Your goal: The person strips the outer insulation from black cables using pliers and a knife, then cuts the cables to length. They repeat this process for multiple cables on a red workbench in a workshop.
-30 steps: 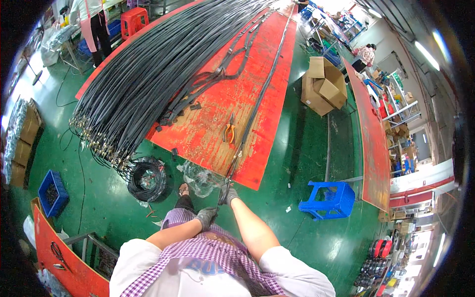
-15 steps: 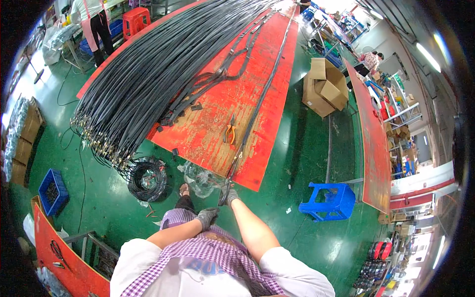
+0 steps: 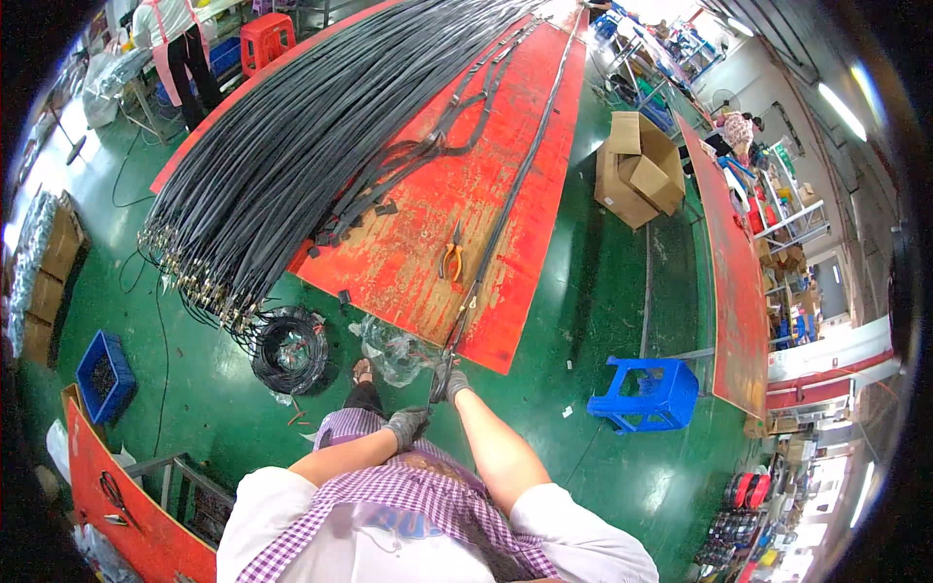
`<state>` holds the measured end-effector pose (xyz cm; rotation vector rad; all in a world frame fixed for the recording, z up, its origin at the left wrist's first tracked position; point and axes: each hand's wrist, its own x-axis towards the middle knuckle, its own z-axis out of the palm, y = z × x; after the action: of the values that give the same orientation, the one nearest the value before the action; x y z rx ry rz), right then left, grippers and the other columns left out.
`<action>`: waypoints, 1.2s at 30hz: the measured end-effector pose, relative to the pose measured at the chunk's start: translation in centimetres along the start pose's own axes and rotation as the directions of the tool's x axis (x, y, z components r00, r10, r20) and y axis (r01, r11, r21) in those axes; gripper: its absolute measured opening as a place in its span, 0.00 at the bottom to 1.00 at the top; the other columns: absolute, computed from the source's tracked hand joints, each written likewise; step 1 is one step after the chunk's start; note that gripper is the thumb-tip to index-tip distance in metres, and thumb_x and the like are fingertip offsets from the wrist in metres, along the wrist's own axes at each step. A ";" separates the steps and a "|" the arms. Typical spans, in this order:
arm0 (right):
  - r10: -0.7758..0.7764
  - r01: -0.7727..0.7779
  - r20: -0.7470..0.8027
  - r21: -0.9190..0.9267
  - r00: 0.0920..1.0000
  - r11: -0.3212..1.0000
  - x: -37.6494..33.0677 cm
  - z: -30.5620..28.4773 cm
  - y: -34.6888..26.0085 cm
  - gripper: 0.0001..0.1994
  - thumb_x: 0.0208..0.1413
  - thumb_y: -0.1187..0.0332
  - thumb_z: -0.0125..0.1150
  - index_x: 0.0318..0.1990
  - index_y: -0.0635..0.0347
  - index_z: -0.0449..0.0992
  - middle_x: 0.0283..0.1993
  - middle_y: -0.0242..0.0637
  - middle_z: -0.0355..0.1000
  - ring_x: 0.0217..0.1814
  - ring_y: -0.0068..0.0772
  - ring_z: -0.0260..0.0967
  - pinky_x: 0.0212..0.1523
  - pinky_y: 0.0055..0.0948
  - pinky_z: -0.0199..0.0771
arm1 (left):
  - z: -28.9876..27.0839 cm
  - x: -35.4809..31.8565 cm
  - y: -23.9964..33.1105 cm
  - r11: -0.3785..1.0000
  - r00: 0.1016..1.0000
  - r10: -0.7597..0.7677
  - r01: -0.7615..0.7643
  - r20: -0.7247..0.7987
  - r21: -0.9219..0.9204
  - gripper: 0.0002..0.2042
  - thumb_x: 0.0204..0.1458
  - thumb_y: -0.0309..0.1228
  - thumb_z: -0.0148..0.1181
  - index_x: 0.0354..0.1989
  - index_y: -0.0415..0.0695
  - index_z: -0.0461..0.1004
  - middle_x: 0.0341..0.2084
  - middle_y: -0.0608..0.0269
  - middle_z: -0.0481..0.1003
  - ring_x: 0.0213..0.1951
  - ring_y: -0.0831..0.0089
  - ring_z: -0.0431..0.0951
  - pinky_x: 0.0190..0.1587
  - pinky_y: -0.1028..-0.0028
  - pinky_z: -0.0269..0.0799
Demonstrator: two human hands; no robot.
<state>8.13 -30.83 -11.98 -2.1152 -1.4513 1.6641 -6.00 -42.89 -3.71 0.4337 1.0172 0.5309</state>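
Both gloved hands sit close together low in the middle of the view, at the near end of a long thin black cable (image 3: 505,209) that runs away from the person up the right part of the red table (image 3: 418,253). The right hand (image 3: 449,381) is closed around the cable just off the table's near corner, and the left hand (image 3: 408,425) is a little lower and nearer the body, curled on the same cable's end, though whether its fingers fully close on it is too small to tell. From the hands the cable climbs past a pair of orange-handled pliers (image 3: 450,260), which lies just to its left on the table, well beyond the hands. A crumpled clear plastic bag (image 3: 394,350) lies on the green floor (image 3: 583,321) just left of the right hand. Farther left on the floor is a coil of black wire (image 3: 290,352). A thick bundle of black cables (image 3: 311,136) covers the left side of the table, well apart from the hands. A blue stool (image 3: 646,394) stands on the floor to the right, and open cardboard boxes (image 3: 637,167) stand beyond it.
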 end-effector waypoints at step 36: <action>0.185 -0.186 0.021 0.196 0.982 0.963 -4.6 -0.6 -4.7 0.28 0.43 0.37 0.37 0.16 0.56 0.64 0.11 0.33 0.58 0.13 0.32 0.59 0.16 0.33 0.58 | 1.0 -0.2 1.3 0.929 0.966 -0.158 0.075 -0.206 -0.363 0.14 0.43 0.32 0.54 0.38 0.40 0.66 0.25 0.58 0.71 0.25 0.71 0.71 0.27 0.76 0.68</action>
<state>5.95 -31.22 -5.74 -2.1942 -1.0639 1.7887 -5.54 -42.06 -2.34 -0.0113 1.1358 0.6522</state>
